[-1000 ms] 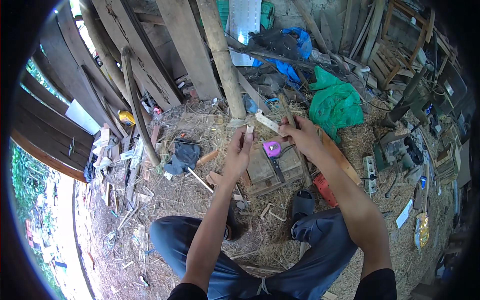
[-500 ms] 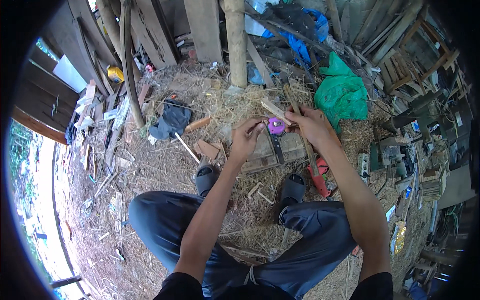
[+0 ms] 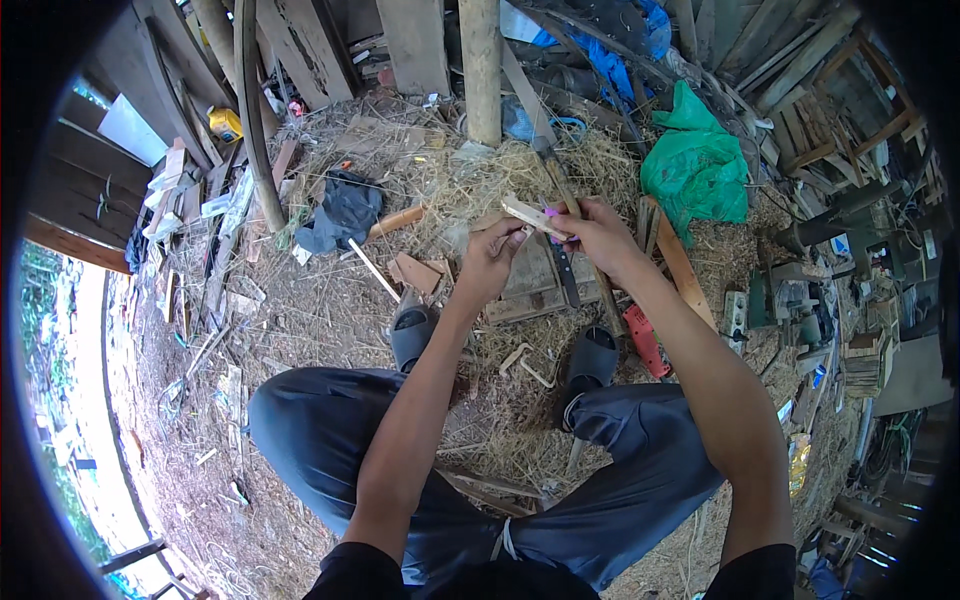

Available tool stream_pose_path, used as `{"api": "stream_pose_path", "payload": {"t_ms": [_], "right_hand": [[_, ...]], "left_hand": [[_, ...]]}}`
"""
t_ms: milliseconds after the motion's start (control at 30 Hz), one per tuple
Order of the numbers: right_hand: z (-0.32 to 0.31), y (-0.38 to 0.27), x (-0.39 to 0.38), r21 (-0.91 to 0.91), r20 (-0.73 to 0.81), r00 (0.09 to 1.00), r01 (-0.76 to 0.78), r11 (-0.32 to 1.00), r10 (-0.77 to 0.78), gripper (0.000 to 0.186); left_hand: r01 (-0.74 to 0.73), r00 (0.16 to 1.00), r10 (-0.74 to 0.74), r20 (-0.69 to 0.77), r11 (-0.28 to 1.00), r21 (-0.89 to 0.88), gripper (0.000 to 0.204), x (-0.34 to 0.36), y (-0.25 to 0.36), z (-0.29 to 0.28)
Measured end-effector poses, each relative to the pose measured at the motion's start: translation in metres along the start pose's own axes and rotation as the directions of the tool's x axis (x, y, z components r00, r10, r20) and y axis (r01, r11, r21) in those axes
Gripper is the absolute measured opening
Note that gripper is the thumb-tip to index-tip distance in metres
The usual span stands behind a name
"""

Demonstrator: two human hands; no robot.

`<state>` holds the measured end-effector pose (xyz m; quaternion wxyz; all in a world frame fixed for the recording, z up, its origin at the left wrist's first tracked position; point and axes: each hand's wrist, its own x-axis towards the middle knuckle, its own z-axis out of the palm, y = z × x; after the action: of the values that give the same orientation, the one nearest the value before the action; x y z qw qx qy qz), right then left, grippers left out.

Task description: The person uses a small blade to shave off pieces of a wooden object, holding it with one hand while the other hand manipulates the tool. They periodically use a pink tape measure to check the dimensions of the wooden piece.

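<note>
My right hand (image 3: 604, 240) is closed on a short, pale wood strip (image 3: 530, 212), which slants up and left from the fingers. Pinched fingers of my left hand (image 3: 490, 258) sit at the strip's lower edge; whatever is between them is too small to make out. A purple object (image 3: 551, 212), rounded like a tape measure, is mostly hidden behind the strip and my right hand. Below lies a black-handled tool (image 3: 569, 282) on a wooden block (image 3: 525, 304). A long wooden stick (image 3: 607, 300) passes beneath my right hand.
A red power tool (image 3: 648, 340) lies by my right sandal (image 3: 594, 358). A green plastic bag (image 3: 695, 165) is at the right, a black bag (image 3: 345, 213) at the left. A wooden post (image 3: 480, 75) stands ahead. Straw and wood scraps cover the ground.
The wood strip has tilted and come closer to my left hand, which has turned inward. The purple object was in plain sight between my hands and is now mostly covered. The view has shifted slightly.
</note>
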<state>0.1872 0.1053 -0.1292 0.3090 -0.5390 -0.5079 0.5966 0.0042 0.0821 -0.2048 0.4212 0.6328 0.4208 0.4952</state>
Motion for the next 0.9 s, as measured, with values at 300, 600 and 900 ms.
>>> {"api": "stream_pose_path", "payload": {"t_ms": [300, 600, 900], "right_hand": [[0.006, 0.005, 0.003, -0.023, -0.041, 0.999, 0.007, 1.000, -0.008, 0.016], [0.013, 0.008, 0.005, -0.038, -0.043, 0.999, 0.012, 0.999, -0.013, 0.016], [0.019, 0.007, 0.003, -0.047, -0.074, 0.997, 0.006, 0.999, -0.009, 0.018]], "left_hand": [[0.031, 0.999, -0.030, 0.014, 0.996, -0.082, 0.018, 0.002, -0.001, 0.000], [0.110, 0.994, -0.108, 0.032, 0.989, -0.100, 0.018, 0.001, 0.007, -0.004], [0.091, 0.995, -0.089, 0.040, 0.995, -0.050, 0.017, 0.002, -0.001, -0.006]]}}
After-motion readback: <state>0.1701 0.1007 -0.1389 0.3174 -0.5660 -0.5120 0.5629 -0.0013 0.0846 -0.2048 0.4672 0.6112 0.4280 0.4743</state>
